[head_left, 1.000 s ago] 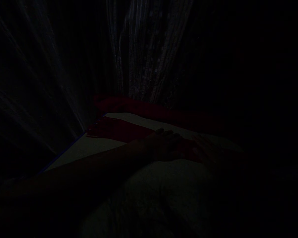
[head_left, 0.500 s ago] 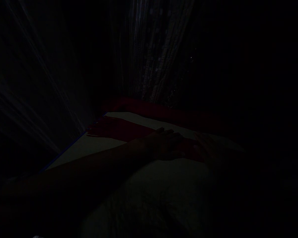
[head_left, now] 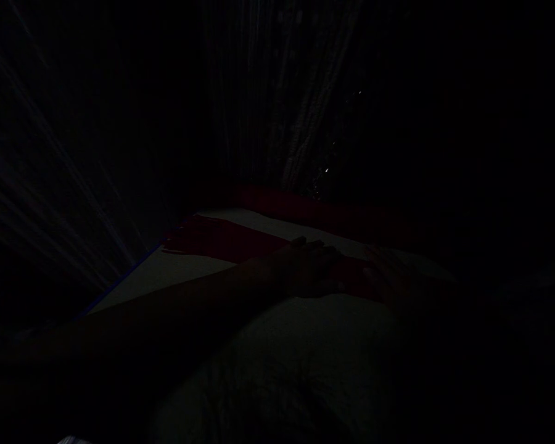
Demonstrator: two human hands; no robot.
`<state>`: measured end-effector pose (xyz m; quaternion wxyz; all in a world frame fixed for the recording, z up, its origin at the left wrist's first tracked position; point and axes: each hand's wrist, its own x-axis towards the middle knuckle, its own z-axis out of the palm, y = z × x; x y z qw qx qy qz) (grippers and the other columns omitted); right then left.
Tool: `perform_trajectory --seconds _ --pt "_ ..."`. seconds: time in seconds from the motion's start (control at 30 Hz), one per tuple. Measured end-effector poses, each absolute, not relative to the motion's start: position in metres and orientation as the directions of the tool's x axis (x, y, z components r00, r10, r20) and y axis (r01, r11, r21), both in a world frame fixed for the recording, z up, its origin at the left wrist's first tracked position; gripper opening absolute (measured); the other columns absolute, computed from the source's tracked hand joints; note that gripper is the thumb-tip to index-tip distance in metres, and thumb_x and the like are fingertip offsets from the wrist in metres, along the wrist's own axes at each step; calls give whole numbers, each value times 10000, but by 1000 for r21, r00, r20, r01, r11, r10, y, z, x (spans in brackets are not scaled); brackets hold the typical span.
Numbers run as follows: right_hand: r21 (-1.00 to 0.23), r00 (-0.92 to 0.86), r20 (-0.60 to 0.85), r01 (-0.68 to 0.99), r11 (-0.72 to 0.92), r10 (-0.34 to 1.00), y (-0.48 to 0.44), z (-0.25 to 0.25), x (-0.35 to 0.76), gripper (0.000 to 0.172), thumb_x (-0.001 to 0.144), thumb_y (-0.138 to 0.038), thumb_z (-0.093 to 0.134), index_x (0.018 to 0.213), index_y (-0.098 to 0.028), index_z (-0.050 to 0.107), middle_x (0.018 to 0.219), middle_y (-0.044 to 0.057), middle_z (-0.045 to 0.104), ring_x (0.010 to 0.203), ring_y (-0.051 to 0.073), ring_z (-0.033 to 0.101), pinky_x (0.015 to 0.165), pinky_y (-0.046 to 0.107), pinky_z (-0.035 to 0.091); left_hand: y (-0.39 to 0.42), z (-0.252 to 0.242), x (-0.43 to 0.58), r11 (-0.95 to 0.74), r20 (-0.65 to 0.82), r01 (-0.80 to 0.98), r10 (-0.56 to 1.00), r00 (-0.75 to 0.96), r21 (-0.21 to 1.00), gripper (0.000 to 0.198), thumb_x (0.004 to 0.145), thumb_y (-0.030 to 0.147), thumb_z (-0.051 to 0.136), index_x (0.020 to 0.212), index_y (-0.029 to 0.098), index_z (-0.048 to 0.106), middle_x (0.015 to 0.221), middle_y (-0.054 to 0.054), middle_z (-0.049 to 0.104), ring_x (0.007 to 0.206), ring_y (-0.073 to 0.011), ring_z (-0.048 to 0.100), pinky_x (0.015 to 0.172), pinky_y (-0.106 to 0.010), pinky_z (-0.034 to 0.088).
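The scene is very dark. My left hand [head_left: 308,268] lies on a pale flat surface [head_left: 176,271], fingers stretched out over a strip of dark red cloth [head_left: 222,239]. My right hand [head_left: 388,277] rests just to its right, fingers spread flat on the same red cloth; it is barely visible. Neither hand seems to grip anything. A pale rumpled fabric [head_left: 287,364] covers the near part of the surface in front of my forearm.
A striped curtain [head_left: 277,123] hangs behind the surface. A red band [head_left: 314,213] runs along the far edge. A thin blue edge [head_left: 120,280] marks the left side. Everything to the right is black.
The hands have hardly moved. The view has grown darker, and the red band at the back shows less at its left end.
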<state>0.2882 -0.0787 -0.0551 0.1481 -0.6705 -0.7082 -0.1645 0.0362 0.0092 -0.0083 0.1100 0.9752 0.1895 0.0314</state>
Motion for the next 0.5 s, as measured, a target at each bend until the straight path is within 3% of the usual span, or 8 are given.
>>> perform_trajectory --seconds 0.1,0.2,0.27,0.33,0.43,0.5 --pt "55 -123 422 992 110 898 -74 -53 275 524 848 -559 173 1333 -365 220 1447 -57 309 1326 212 296 1036 591 269 8 -9 36 -902 43 369 387 921 223 876 1005 733 225 1650 141 243 1709 -97 246 1594 -326 191 1277 -552 123" --pt "165 -292 388 955 246 874 -76 -61 292 470 855 -516 149 1267 -386 335 1436 -62 329 1316 200 315 1035 594 264 8 -7 36 -907 32 359 375 927 222 855 1010 714 243 1651 147 239 1709 -95 247 1591 -325 203 1276 -545 124" --pt "172 -309 382 950 262 871 -80 -66 310 473 839 -516 154 1186 -369 439 1373 -58 437 1282 181 373 1002 526 356 8 -5 35 -908 17 353 366 931 227 855 1011 710 246 1652 144 231 1711 -97 241 1590 -329 202 1276 -546 121" --pt "173 -293 419 955 242 859 -84 -67 319 491 826 -525 177 1157 -329 482 1361 -28 457 1304 187 335 1030 513 326 9 -5 35 -909 12 347 359 933 230 862 1010 716 247 1654 144 225 1712 -98 235 1591 -331 199 1277 -550 119" --pt "127 -196 441 980 155 876 -85 -60 303 484 852 -494 169 1235 -326 411 1435 -37 336 1349 200 238 1075 562 217 10 -7 35 -913 27 337 352 935 229 863 1013 713 247 1651 131 232 1709 -110 240 1590 -334 202 1274 -560 128" --pt "66 -107 451 994 86 886 -83 -53 281 514 860 -523 152 1322 -330 270 1441 -33 330 1322 201 304 1024 566 307 10 -8 36 -915 38 336 352 935 222 862 1015 709 248 1643 120 250 1704 -120 251 1588 -333 210 1272 -556 140"
